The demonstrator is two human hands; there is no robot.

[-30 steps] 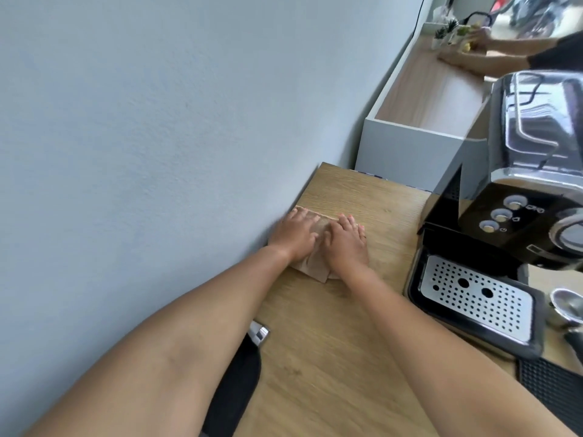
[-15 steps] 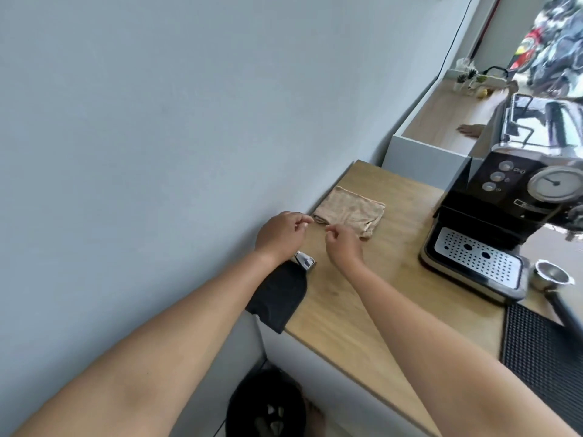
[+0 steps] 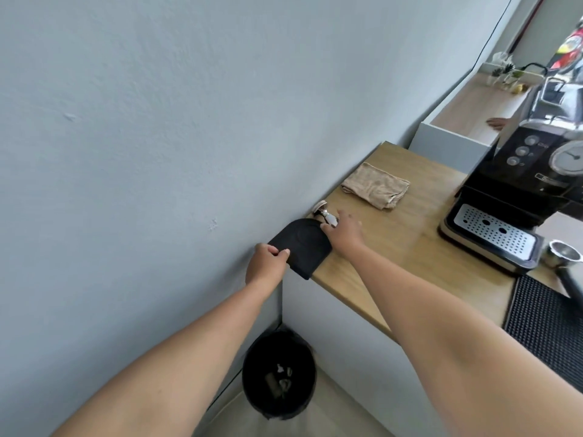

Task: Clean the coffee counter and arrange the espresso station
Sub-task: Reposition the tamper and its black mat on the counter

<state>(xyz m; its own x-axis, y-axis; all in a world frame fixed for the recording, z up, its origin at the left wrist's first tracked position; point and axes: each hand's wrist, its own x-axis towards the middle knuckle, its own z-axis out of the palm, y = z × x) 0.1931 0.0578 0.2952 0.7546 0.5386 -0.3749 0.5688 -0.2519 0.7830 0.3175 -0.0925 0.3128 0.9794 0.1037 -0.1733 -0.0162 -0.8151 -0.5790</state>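
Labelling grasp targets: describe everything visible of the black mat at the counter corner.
The black mat is matte and rubbery-looking, with a rounded far end and a faint circular recess. It lies on the wooden counter at the wall-side corner, its near end overhanging the edge. The left hand pinches that overhanging part; the right hand touches its far right edge, beside a metal tamper at its far end.

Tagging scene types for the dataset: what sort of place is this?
Probably a small café or a home coffee corner; I can't tell which. The signs: an espresso machine on a wooden counter, with a tamper and a black mat by the wall.
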